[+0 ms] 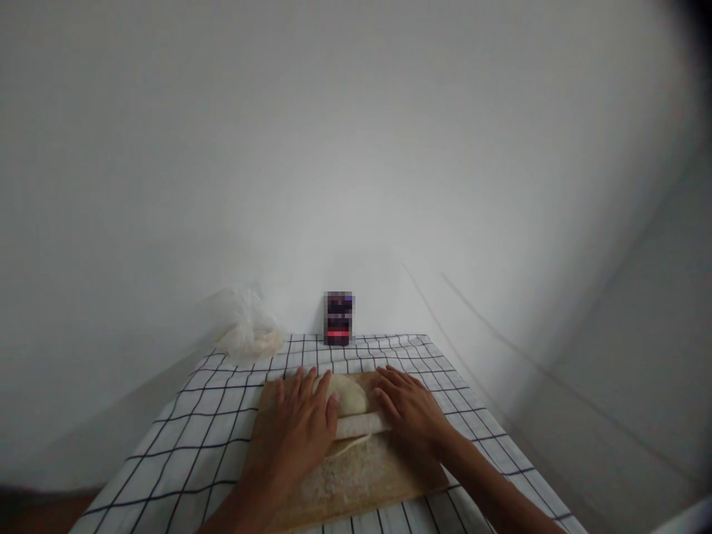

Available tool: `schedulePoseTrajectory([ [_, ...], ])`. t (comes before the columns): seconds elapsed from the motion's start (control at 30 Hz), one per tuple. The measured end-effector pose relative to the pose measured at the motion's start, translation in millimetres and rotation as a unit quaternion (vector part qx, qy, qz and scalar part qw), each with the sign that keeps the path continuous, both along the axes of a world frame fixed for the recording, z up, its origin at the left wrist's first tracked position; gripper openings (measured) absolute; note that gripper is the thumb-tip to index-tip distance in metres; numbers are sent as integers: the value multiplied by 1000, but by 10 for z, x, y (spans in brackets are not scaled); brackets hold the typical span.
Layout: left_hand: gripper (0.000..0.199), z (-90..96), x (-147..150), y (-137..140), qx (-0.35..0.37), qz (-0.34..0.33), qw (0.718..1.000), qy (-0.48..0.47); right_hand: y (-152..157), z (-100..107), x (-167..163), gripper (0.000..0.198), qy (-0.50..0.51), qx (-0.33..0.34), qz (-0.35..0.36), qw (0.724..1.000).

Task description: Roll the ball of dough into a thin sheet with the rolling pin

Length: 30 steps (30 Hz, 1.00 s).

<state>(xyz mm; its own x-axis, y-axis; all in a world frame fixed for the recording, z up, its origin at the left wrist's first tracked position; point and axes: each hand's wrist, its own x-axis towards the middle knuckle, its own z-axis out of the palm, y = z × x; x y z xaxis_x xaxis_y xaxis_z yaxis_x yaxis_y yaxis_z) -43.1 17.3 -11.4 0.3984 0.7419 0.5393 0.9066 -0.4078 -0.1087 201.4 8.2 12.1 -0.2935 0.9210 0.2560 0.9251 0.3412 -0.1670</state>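
Dough (351, 397), one rolling pin (363, 425), two hands (307, 419)

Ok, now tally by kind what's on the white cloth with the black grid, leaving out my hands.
Flat, pale dough sheet: 1
Pale, cylindrical rolling pin: 1
Light-brown, rectangular wooden board: 1
Clear plastic bag: 1
Dark, upright rectangular object, too blurred to identify: 1
Total: 5
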Motion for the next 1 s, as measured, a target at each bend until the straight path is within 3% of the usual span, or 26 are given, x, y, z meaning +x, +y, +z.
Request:
schedulePoseTrajectory([
  [0.27, 43, -83, 44, -119, 86, -35, 995, -24, -167, -126, 59, 46, 27, 10, 5, 1000],
  [0.47, 51, -141, 26, -230, 96, -67, 992, -41, -505, -176, 21, 47, 35, 17, -16, 999],
  [0.73, 59, -190, -83, -611, 101, -102, 990, -16, -960, -193, 46, 50, 37, 11, 15, 999],
  [0.83, 57, -216, -85, -572, 73, -107, 991, -23, -902, -156, 39, 50, 22, 11, 9, 1000],
  [1.0, 50, -233, -42, -244, 54, -82, 994, -55, -493, -63, -26, 44, 10, 17, -22, 1000],
])
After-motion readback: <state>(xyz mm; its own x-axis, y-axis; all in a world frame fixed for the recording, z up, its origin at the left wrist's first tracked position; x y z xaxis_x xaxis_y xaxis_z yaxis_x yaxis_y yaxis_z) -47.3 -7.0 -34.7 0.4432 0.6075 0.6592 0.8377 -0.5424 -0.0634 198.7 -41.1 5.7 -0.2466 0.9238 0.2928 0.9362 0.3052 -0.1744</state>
